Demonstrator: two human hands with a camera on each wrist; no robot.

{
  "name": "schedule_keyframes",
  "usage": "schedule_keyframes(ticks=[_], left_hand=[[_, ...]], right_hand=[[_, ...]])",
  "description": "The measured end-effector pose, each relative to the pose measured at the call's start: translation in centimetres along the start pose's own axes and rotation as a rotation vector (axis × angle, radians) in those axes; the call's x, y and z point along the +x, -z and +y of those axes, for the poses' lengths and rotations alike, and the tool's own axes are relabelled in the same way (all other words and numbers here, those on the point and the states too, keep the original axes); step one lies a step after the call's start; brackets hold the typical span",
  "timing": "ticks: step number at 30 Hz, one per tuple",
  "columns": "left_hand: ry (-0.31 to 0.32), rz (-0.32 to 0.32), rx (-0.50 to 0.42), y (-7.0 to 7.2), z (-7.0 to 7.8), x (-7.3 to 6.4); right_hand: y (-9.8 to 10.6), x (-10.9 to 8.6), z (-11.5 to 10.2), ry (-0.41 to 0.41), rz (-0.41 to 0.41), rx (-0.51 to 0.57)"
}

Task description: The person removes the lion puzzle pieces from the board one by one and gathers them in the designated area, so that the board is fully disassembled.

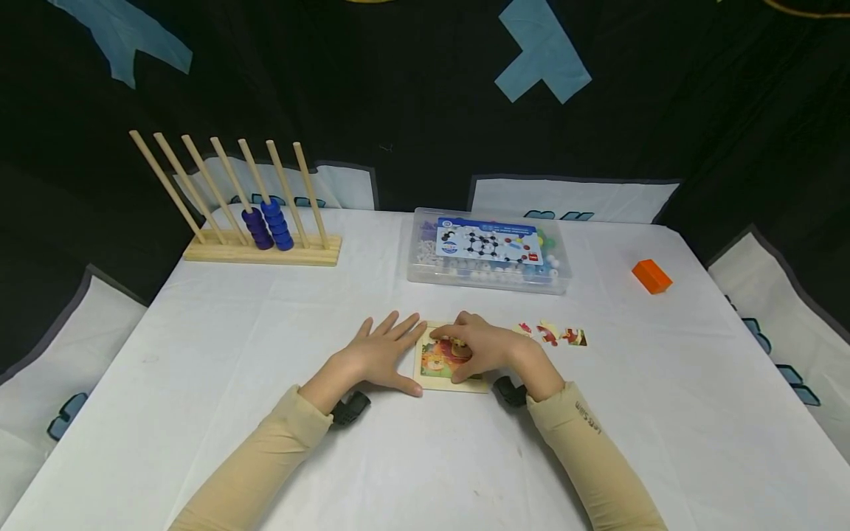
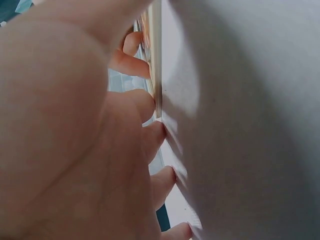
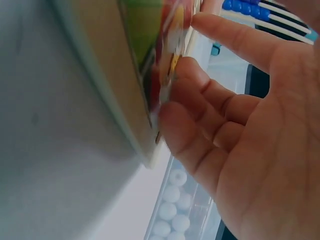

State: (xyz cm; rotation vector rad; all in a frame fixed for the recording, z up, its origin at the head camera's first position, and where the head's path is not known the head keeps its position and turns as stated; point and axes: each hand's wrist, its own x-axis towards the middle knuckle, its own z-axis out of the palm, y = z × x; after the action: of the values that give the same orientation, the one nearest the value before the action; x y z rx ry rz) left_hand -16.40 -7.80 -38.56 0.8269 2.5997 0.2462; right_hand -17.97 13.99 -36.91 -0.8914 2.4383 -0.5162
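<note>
bead box [image 1: 488,251] behind, bare cloth [image 1: 425,457] nearer

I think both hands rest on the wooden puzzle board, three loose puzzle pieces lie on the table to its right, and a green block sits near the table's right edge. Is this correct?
Not quite: the block is orange, not green, as the head view shows. The rest holds: the left hand and right hand rest on the puzzle board, and three loose puzzle pieces lie to its right.

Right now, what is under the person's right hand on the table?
Under the right hand lies a wooden puzzle board with a colourful animal picture. Its fingertips press on the picture. The part of the board beneath the hand is covered, so any piece there cannot be seen.
</note>
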Motion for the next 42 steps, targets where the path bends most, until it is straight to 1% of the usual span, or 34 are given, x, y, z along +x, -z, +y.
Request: schedule_keyframes(ticks=[4,5,7,15,23,32,42], left_hand=[[-0.006,0.007,0.006,-0.01,-0.03,-0.05],[0.006,-0.006,0.020,0.28,0.17,-0.14],[0.005,-0.002,0.022,0.25,0.17,-0.13],[0.005,-0.003,0.021,0.07,0.07,-0.05],[0.003,-0.006,0.024,0.25,0.20,-0.17],[0.002,-0.003,0.023,0.23,0.16,-0.03],[0.000,-0.001,0.019,0.31,0.27,-0.18]], right_hand=[[-0.24,0.26,-0.20,0.000,-0.015,0.008],[-0.26,0.29,-0.23,0.004,-0.020,0.011],[-0.28,0.33,-0.28,0.007,-0.034,0.011],[-0.09,0.18,-0.29,0.068,-0.072,0.033],[-0.11,0.37,-0.33,0.110,-0.058,0.034],[-0.21,0.53,-0.59,0.068,-0.040,0.072],[-0.31,0.57,-0.49,0.073,-0.035,0.132]])
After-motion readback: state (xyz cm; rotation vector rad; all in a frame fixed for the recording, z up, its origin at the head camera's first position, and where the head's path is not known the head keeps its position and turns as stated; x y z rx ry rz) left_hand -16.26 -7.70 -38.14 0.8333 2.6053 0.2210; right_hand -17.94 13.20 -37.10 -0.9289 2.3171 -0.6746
